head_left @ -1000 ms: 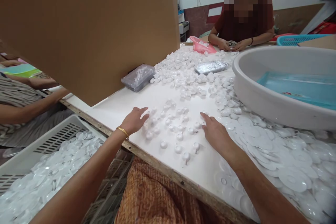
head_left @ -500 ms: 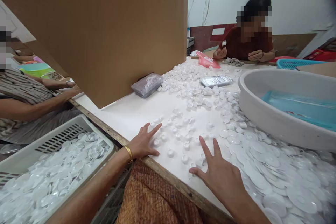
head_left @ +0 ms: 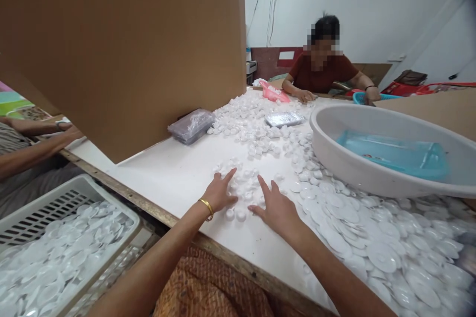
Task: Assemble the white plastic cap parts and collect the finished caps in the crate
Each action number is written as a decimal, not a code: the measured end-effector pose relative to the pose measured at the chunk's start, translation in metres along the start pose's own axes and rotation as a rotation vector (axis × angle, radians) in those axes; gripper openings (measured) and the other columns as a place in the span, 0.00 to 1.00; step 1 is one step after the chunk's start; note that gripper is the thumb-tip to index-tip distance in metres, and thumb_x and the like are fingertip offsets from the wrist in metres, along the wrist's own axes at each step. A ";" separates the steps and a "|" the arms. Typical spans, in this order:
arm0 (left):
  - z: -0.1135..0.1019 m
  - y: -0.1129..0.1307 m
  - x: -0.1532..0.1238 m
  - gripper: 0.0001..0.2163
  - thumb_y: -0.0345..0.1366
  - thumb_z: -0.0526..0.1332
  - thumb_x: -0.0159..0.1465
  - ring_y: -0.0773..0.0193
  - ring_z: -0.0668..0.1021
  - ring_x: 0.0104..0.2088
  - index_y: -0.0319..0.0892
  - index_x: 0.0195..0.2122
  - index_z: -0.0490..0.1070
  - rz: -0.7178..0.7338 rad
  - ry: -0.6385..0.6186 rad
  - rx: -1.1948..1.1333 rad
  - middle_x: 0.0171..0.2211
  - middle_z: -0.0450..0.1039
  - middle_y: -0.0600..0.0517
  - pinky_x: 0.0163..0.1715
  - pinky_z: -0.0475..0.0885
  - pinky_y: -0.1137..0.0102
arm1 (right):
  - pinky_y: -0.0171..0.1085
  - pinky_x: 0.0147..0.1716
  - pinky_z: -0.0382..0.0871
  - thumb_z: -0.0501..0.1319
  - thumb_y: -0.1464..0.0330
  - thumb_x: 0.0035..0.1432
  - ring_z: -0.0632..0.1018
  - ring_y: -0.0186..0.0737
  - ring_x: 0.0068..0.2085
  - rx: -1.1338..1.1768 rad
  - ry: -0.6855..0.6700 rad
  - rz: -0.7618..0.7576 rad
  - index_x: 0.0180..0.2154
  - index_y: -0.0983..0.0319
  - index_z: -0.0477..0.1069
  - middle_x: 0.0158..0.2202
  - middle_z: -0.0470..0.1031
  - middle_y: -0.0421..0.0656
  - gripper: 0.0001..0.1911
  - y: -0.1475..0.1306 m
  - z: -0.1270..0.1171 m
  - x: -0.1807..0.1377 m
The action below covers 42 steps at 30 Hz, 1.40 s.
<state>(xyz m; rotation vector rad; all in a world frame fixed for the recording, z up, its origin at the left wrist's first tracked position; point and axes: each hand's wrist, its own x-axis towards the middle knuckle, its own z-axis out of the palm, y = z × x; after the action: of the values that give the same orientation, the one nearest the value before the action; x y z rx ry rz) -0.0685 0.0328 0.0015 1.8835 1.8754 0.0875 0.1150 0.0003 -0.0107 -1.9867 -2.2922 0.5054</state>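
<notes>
Left hand (head_left: 222, 193) and right hand (head_left: 278, 209) are laid flat, nothing grasped, around small white caps (head_left: 241, 215) on the worktop (head_left: 174, 173); these are judged light, rigid, slippery, best pinched at rims.

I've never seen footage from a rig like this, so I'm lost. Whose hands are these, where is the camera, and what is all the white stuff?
There is no machine: one person wears a camera on the head, looking forward and down, so both arms entering from below are their own. The left hand, with a gold bangle, and the right hand lie open, fingers spread, on small white caps on the white table; neither holds anything. Right of them lie flat white discs and a grey basin with a blue tray inside. A cardboard box stands at the left, a crate of discs below it. A co-worker sits across the table; another person's arm shows at far left.
</notes>
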 end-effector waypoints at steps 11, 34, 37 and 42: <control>-0.009 -0.021 -0.039 0.35 0.47 0.60 0.54 0.58 0.68 0.48 0.58 0.61 0.46 0.086 0.047 0.023 0.58 0.45 0.47 0.49 0.63 0.64 | 0.40 0.33 0.68 0.50 0.55 0.59 0.72 0.43 0.42 -0.004 0.131 0.024 0.61 0.56 0.46 0.60 0.50 0.45 0.31 0.045 -0.023 -0.016; 0.012 0.001 -0.002 0.37 0.44 0.60 0.55 0.75 0.69 0.27 0.45 0.63 0.43 -0.013 0.250 -0.237 0.52 0.50 0.45 0.42 0.68 0.72 | 0.33 0.44 0.67 0.57 0.75 0.52 0.73 0.29 0.37 0.595 0.274 0.024 0.58 0.61 0.54 0.60 0.48 0.48 0.31 0.083 -0.021 0.019; 0.011 0.003 -0.013 0.36 0.49 0.59 0.55 0.70 0.70 0.31 0.51 0.62 0.45 0.056 0.268 -0.079 0.54 0.48 0.45 0.41 0.69 0.67 | 0.34 0.46 0.64 0.55 0.76 0.53 0.72 0.30 0.36 0.449 0.318 0.106 0.55 0.64 0.59 0.55 0.59 0.48 0.26 0.107 -0.036 0.018; 0.032 0.031 -0.019 0.30 0.46 0.58 0.56 0.52 0.63 0.49 0.58 0.60 0.50 0.369 0.319 0.259 0.57 0.46 0.46 0.47 0.63 0.60 | 0.33 0.47 0.61 0.53 0.76 0.56 0.71 0.33 0.42 0.294 0.297 0.136 0.54 0.65 0.62 0.50 0.66 0.45 0.22 0.111 -0.042 0.024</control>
<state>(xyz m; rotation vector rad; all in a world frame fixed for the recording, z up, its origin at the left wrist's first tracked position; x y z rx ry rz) -0.0295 0.0069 -0.0099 2.5054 1.7758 0.2926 0.2278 0.0446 -0.0072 -1.9305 -1.8057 0.4859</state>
